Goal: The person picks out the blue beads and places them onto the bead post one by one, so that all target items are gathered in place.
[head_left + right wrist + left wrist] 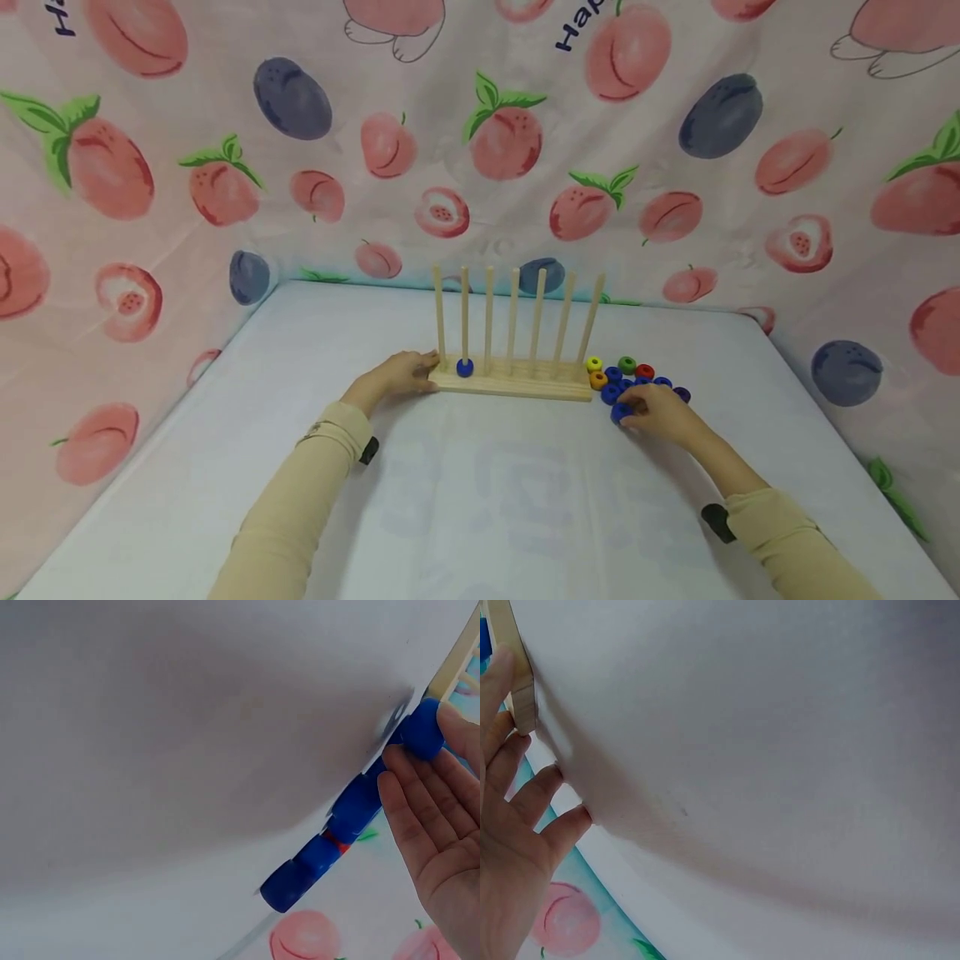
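Note:
A wooden peg stand (517, 387) with several upright pegs sits on the table, one blue bead (465, 367) around its second peg from the left. At the stand's left end, my left hand (405, 372) holds the base, thumb along it and fingers at the end; the outer fingertips (577, 817) rest on the table. My right hand (663, 414) pinches another blue bead (424, 729) between thumb and fingertips, at the near side of a loose bead group. That group holds several blue beads (611, 393), a green bead (627, 365), a red bead (644, 372), a yellow bead (594, 364) and an orange bead (597, 380).
The loose beads lie close to the stand's right end. A white cloth (480, 500) covers the table. Behind and at both sides hangs a fruit-printed curtain (450, 108), close to the table's far edge.

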The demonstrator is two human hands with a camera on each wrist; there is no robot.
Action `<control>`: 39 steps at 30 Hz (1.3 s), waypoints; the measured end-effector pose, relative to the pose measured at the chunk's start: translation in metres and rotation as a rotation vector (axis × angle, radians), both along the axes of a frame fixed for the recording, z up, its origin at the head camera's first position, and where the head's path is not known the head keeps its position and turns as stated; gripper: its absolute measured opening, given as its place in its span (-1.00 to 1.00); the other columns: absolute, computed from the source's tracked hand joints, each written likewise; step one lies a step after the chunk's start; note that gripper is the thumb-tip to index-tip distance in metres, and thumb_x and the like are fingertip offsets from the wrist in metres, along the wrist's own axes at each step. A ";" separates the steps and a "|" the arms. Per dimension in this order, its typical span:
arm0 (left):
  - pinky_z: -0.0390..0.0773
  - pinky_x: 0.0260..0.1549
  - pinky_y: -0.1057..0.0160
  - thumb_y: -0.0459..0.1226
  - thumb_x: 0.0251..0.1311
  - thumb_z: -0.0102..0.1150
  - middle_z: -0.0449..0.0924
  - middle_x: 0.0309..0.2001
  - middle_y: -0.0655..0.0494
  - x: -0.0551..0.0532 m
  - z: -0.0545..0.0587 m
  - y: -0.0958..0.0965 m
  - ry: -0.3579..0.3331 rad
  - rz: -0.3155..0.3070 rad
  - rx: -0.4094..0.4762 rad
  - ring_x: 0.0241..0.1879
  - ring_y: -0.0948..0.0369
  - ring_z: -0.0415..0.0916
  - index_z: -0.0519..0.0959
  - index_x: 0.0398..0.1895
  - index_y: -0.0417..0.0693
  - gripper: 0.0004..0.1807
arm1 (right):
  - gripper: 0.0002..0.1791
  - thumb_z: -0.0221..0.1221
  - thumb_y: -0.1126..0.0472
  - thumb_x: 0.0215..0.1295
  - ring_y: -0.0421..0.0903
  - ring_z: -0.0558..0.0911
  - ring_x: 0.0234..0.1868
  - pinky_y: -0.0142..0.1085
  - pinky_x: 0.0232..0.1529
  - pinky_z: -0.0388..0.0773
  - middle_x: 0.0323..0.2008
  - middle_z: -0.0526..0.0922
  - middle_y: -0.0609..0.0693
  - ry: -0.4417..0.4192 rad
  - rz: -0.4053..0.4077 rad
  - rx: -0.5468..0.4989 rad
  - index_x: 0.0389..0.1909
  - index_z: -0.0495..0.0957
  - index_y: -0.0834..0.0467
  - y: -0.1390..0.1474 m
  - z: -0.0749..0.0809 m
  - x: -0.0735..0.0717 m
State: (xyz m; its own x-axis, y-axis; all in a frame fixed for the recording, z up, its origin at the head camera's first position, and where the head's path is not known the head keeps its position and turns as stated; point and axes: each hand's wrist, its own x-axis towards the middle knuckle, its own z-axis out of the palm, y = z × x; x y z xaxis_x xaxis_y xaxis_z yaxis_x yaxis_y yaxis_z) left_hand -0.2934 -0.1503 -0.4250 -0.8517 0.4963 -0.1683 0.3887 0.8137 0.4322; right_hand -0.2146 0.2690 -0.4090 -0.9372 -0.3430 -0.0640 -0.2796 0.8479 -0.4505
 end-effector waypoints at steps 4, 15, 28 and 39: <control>0.13 0.37 -0.06 -0.15 0.21 0.19 0.14 0.41 -0.04 0.001 0.001 -0.001 -0.024 0.018 -0.007 0.36 -0.15 0.15 0.25 0.35 -0.16 -0.34 | -0.67 0.30 0.31 0.09 -0.04 0.63 -0.27 -0.17 -0.25 0.65 -0.26 0.67 0.18 0.012 0.018 -0.003 -0.13 0.58 0.39 -0.003 0.001 -0.001; 0.11 0.38 -0.06 -0.16 0.21 0.20 0.16 0.41 -0.07 0.005 0.004 -0.001 -0.069 0.004 -0.003 0.39 -0.14 0.10 0.28 0.33 -0.19 -0.35 | -0.64 0.32 0.27 0.09 -0.05 0.64 -0.27 -0.19 -0.24 0.64 -0.25 0.68 0.17 0.027 0.041 -0.062 -0.12 0.59 0.40 -0.015 -0.002 0.004; 0.24 0.31 -0.07 -0.12 0.19 0.22 0.28 0.34 -0.16 0.003 0.004 -0.007 0.019 -0.004 -0.035 0.28 -0.17 0.27 0.33 0.30 -0.20 -0.35 | -0.59 0.28 0.30 0.14 0.09 0.65 -0.14 -0.14 -0.10 0.64 -0.13 0.65 0.26 0.041 0.042 -0.167 -0.02 0.53 0.43 -0.035 0.008 -0.005; 0.27 0.29 -0.07 -0.09 0.19 0.22 0.33 0.28 -0.27 0.000 0.002 -0.002 0.023 0.008 -0.025 0.25 -0.18 0.29 0.29 0.32 -0.16 -0.32 | -0.65 0.28 0.30 0.14 0.05 0.67 -0.22 -0.17 -0.17 0.66 -0.19 0.67 0.26 0.112 0.081 -0.221 -0.07 0.57 0.41 -0.046 0.009 -0.014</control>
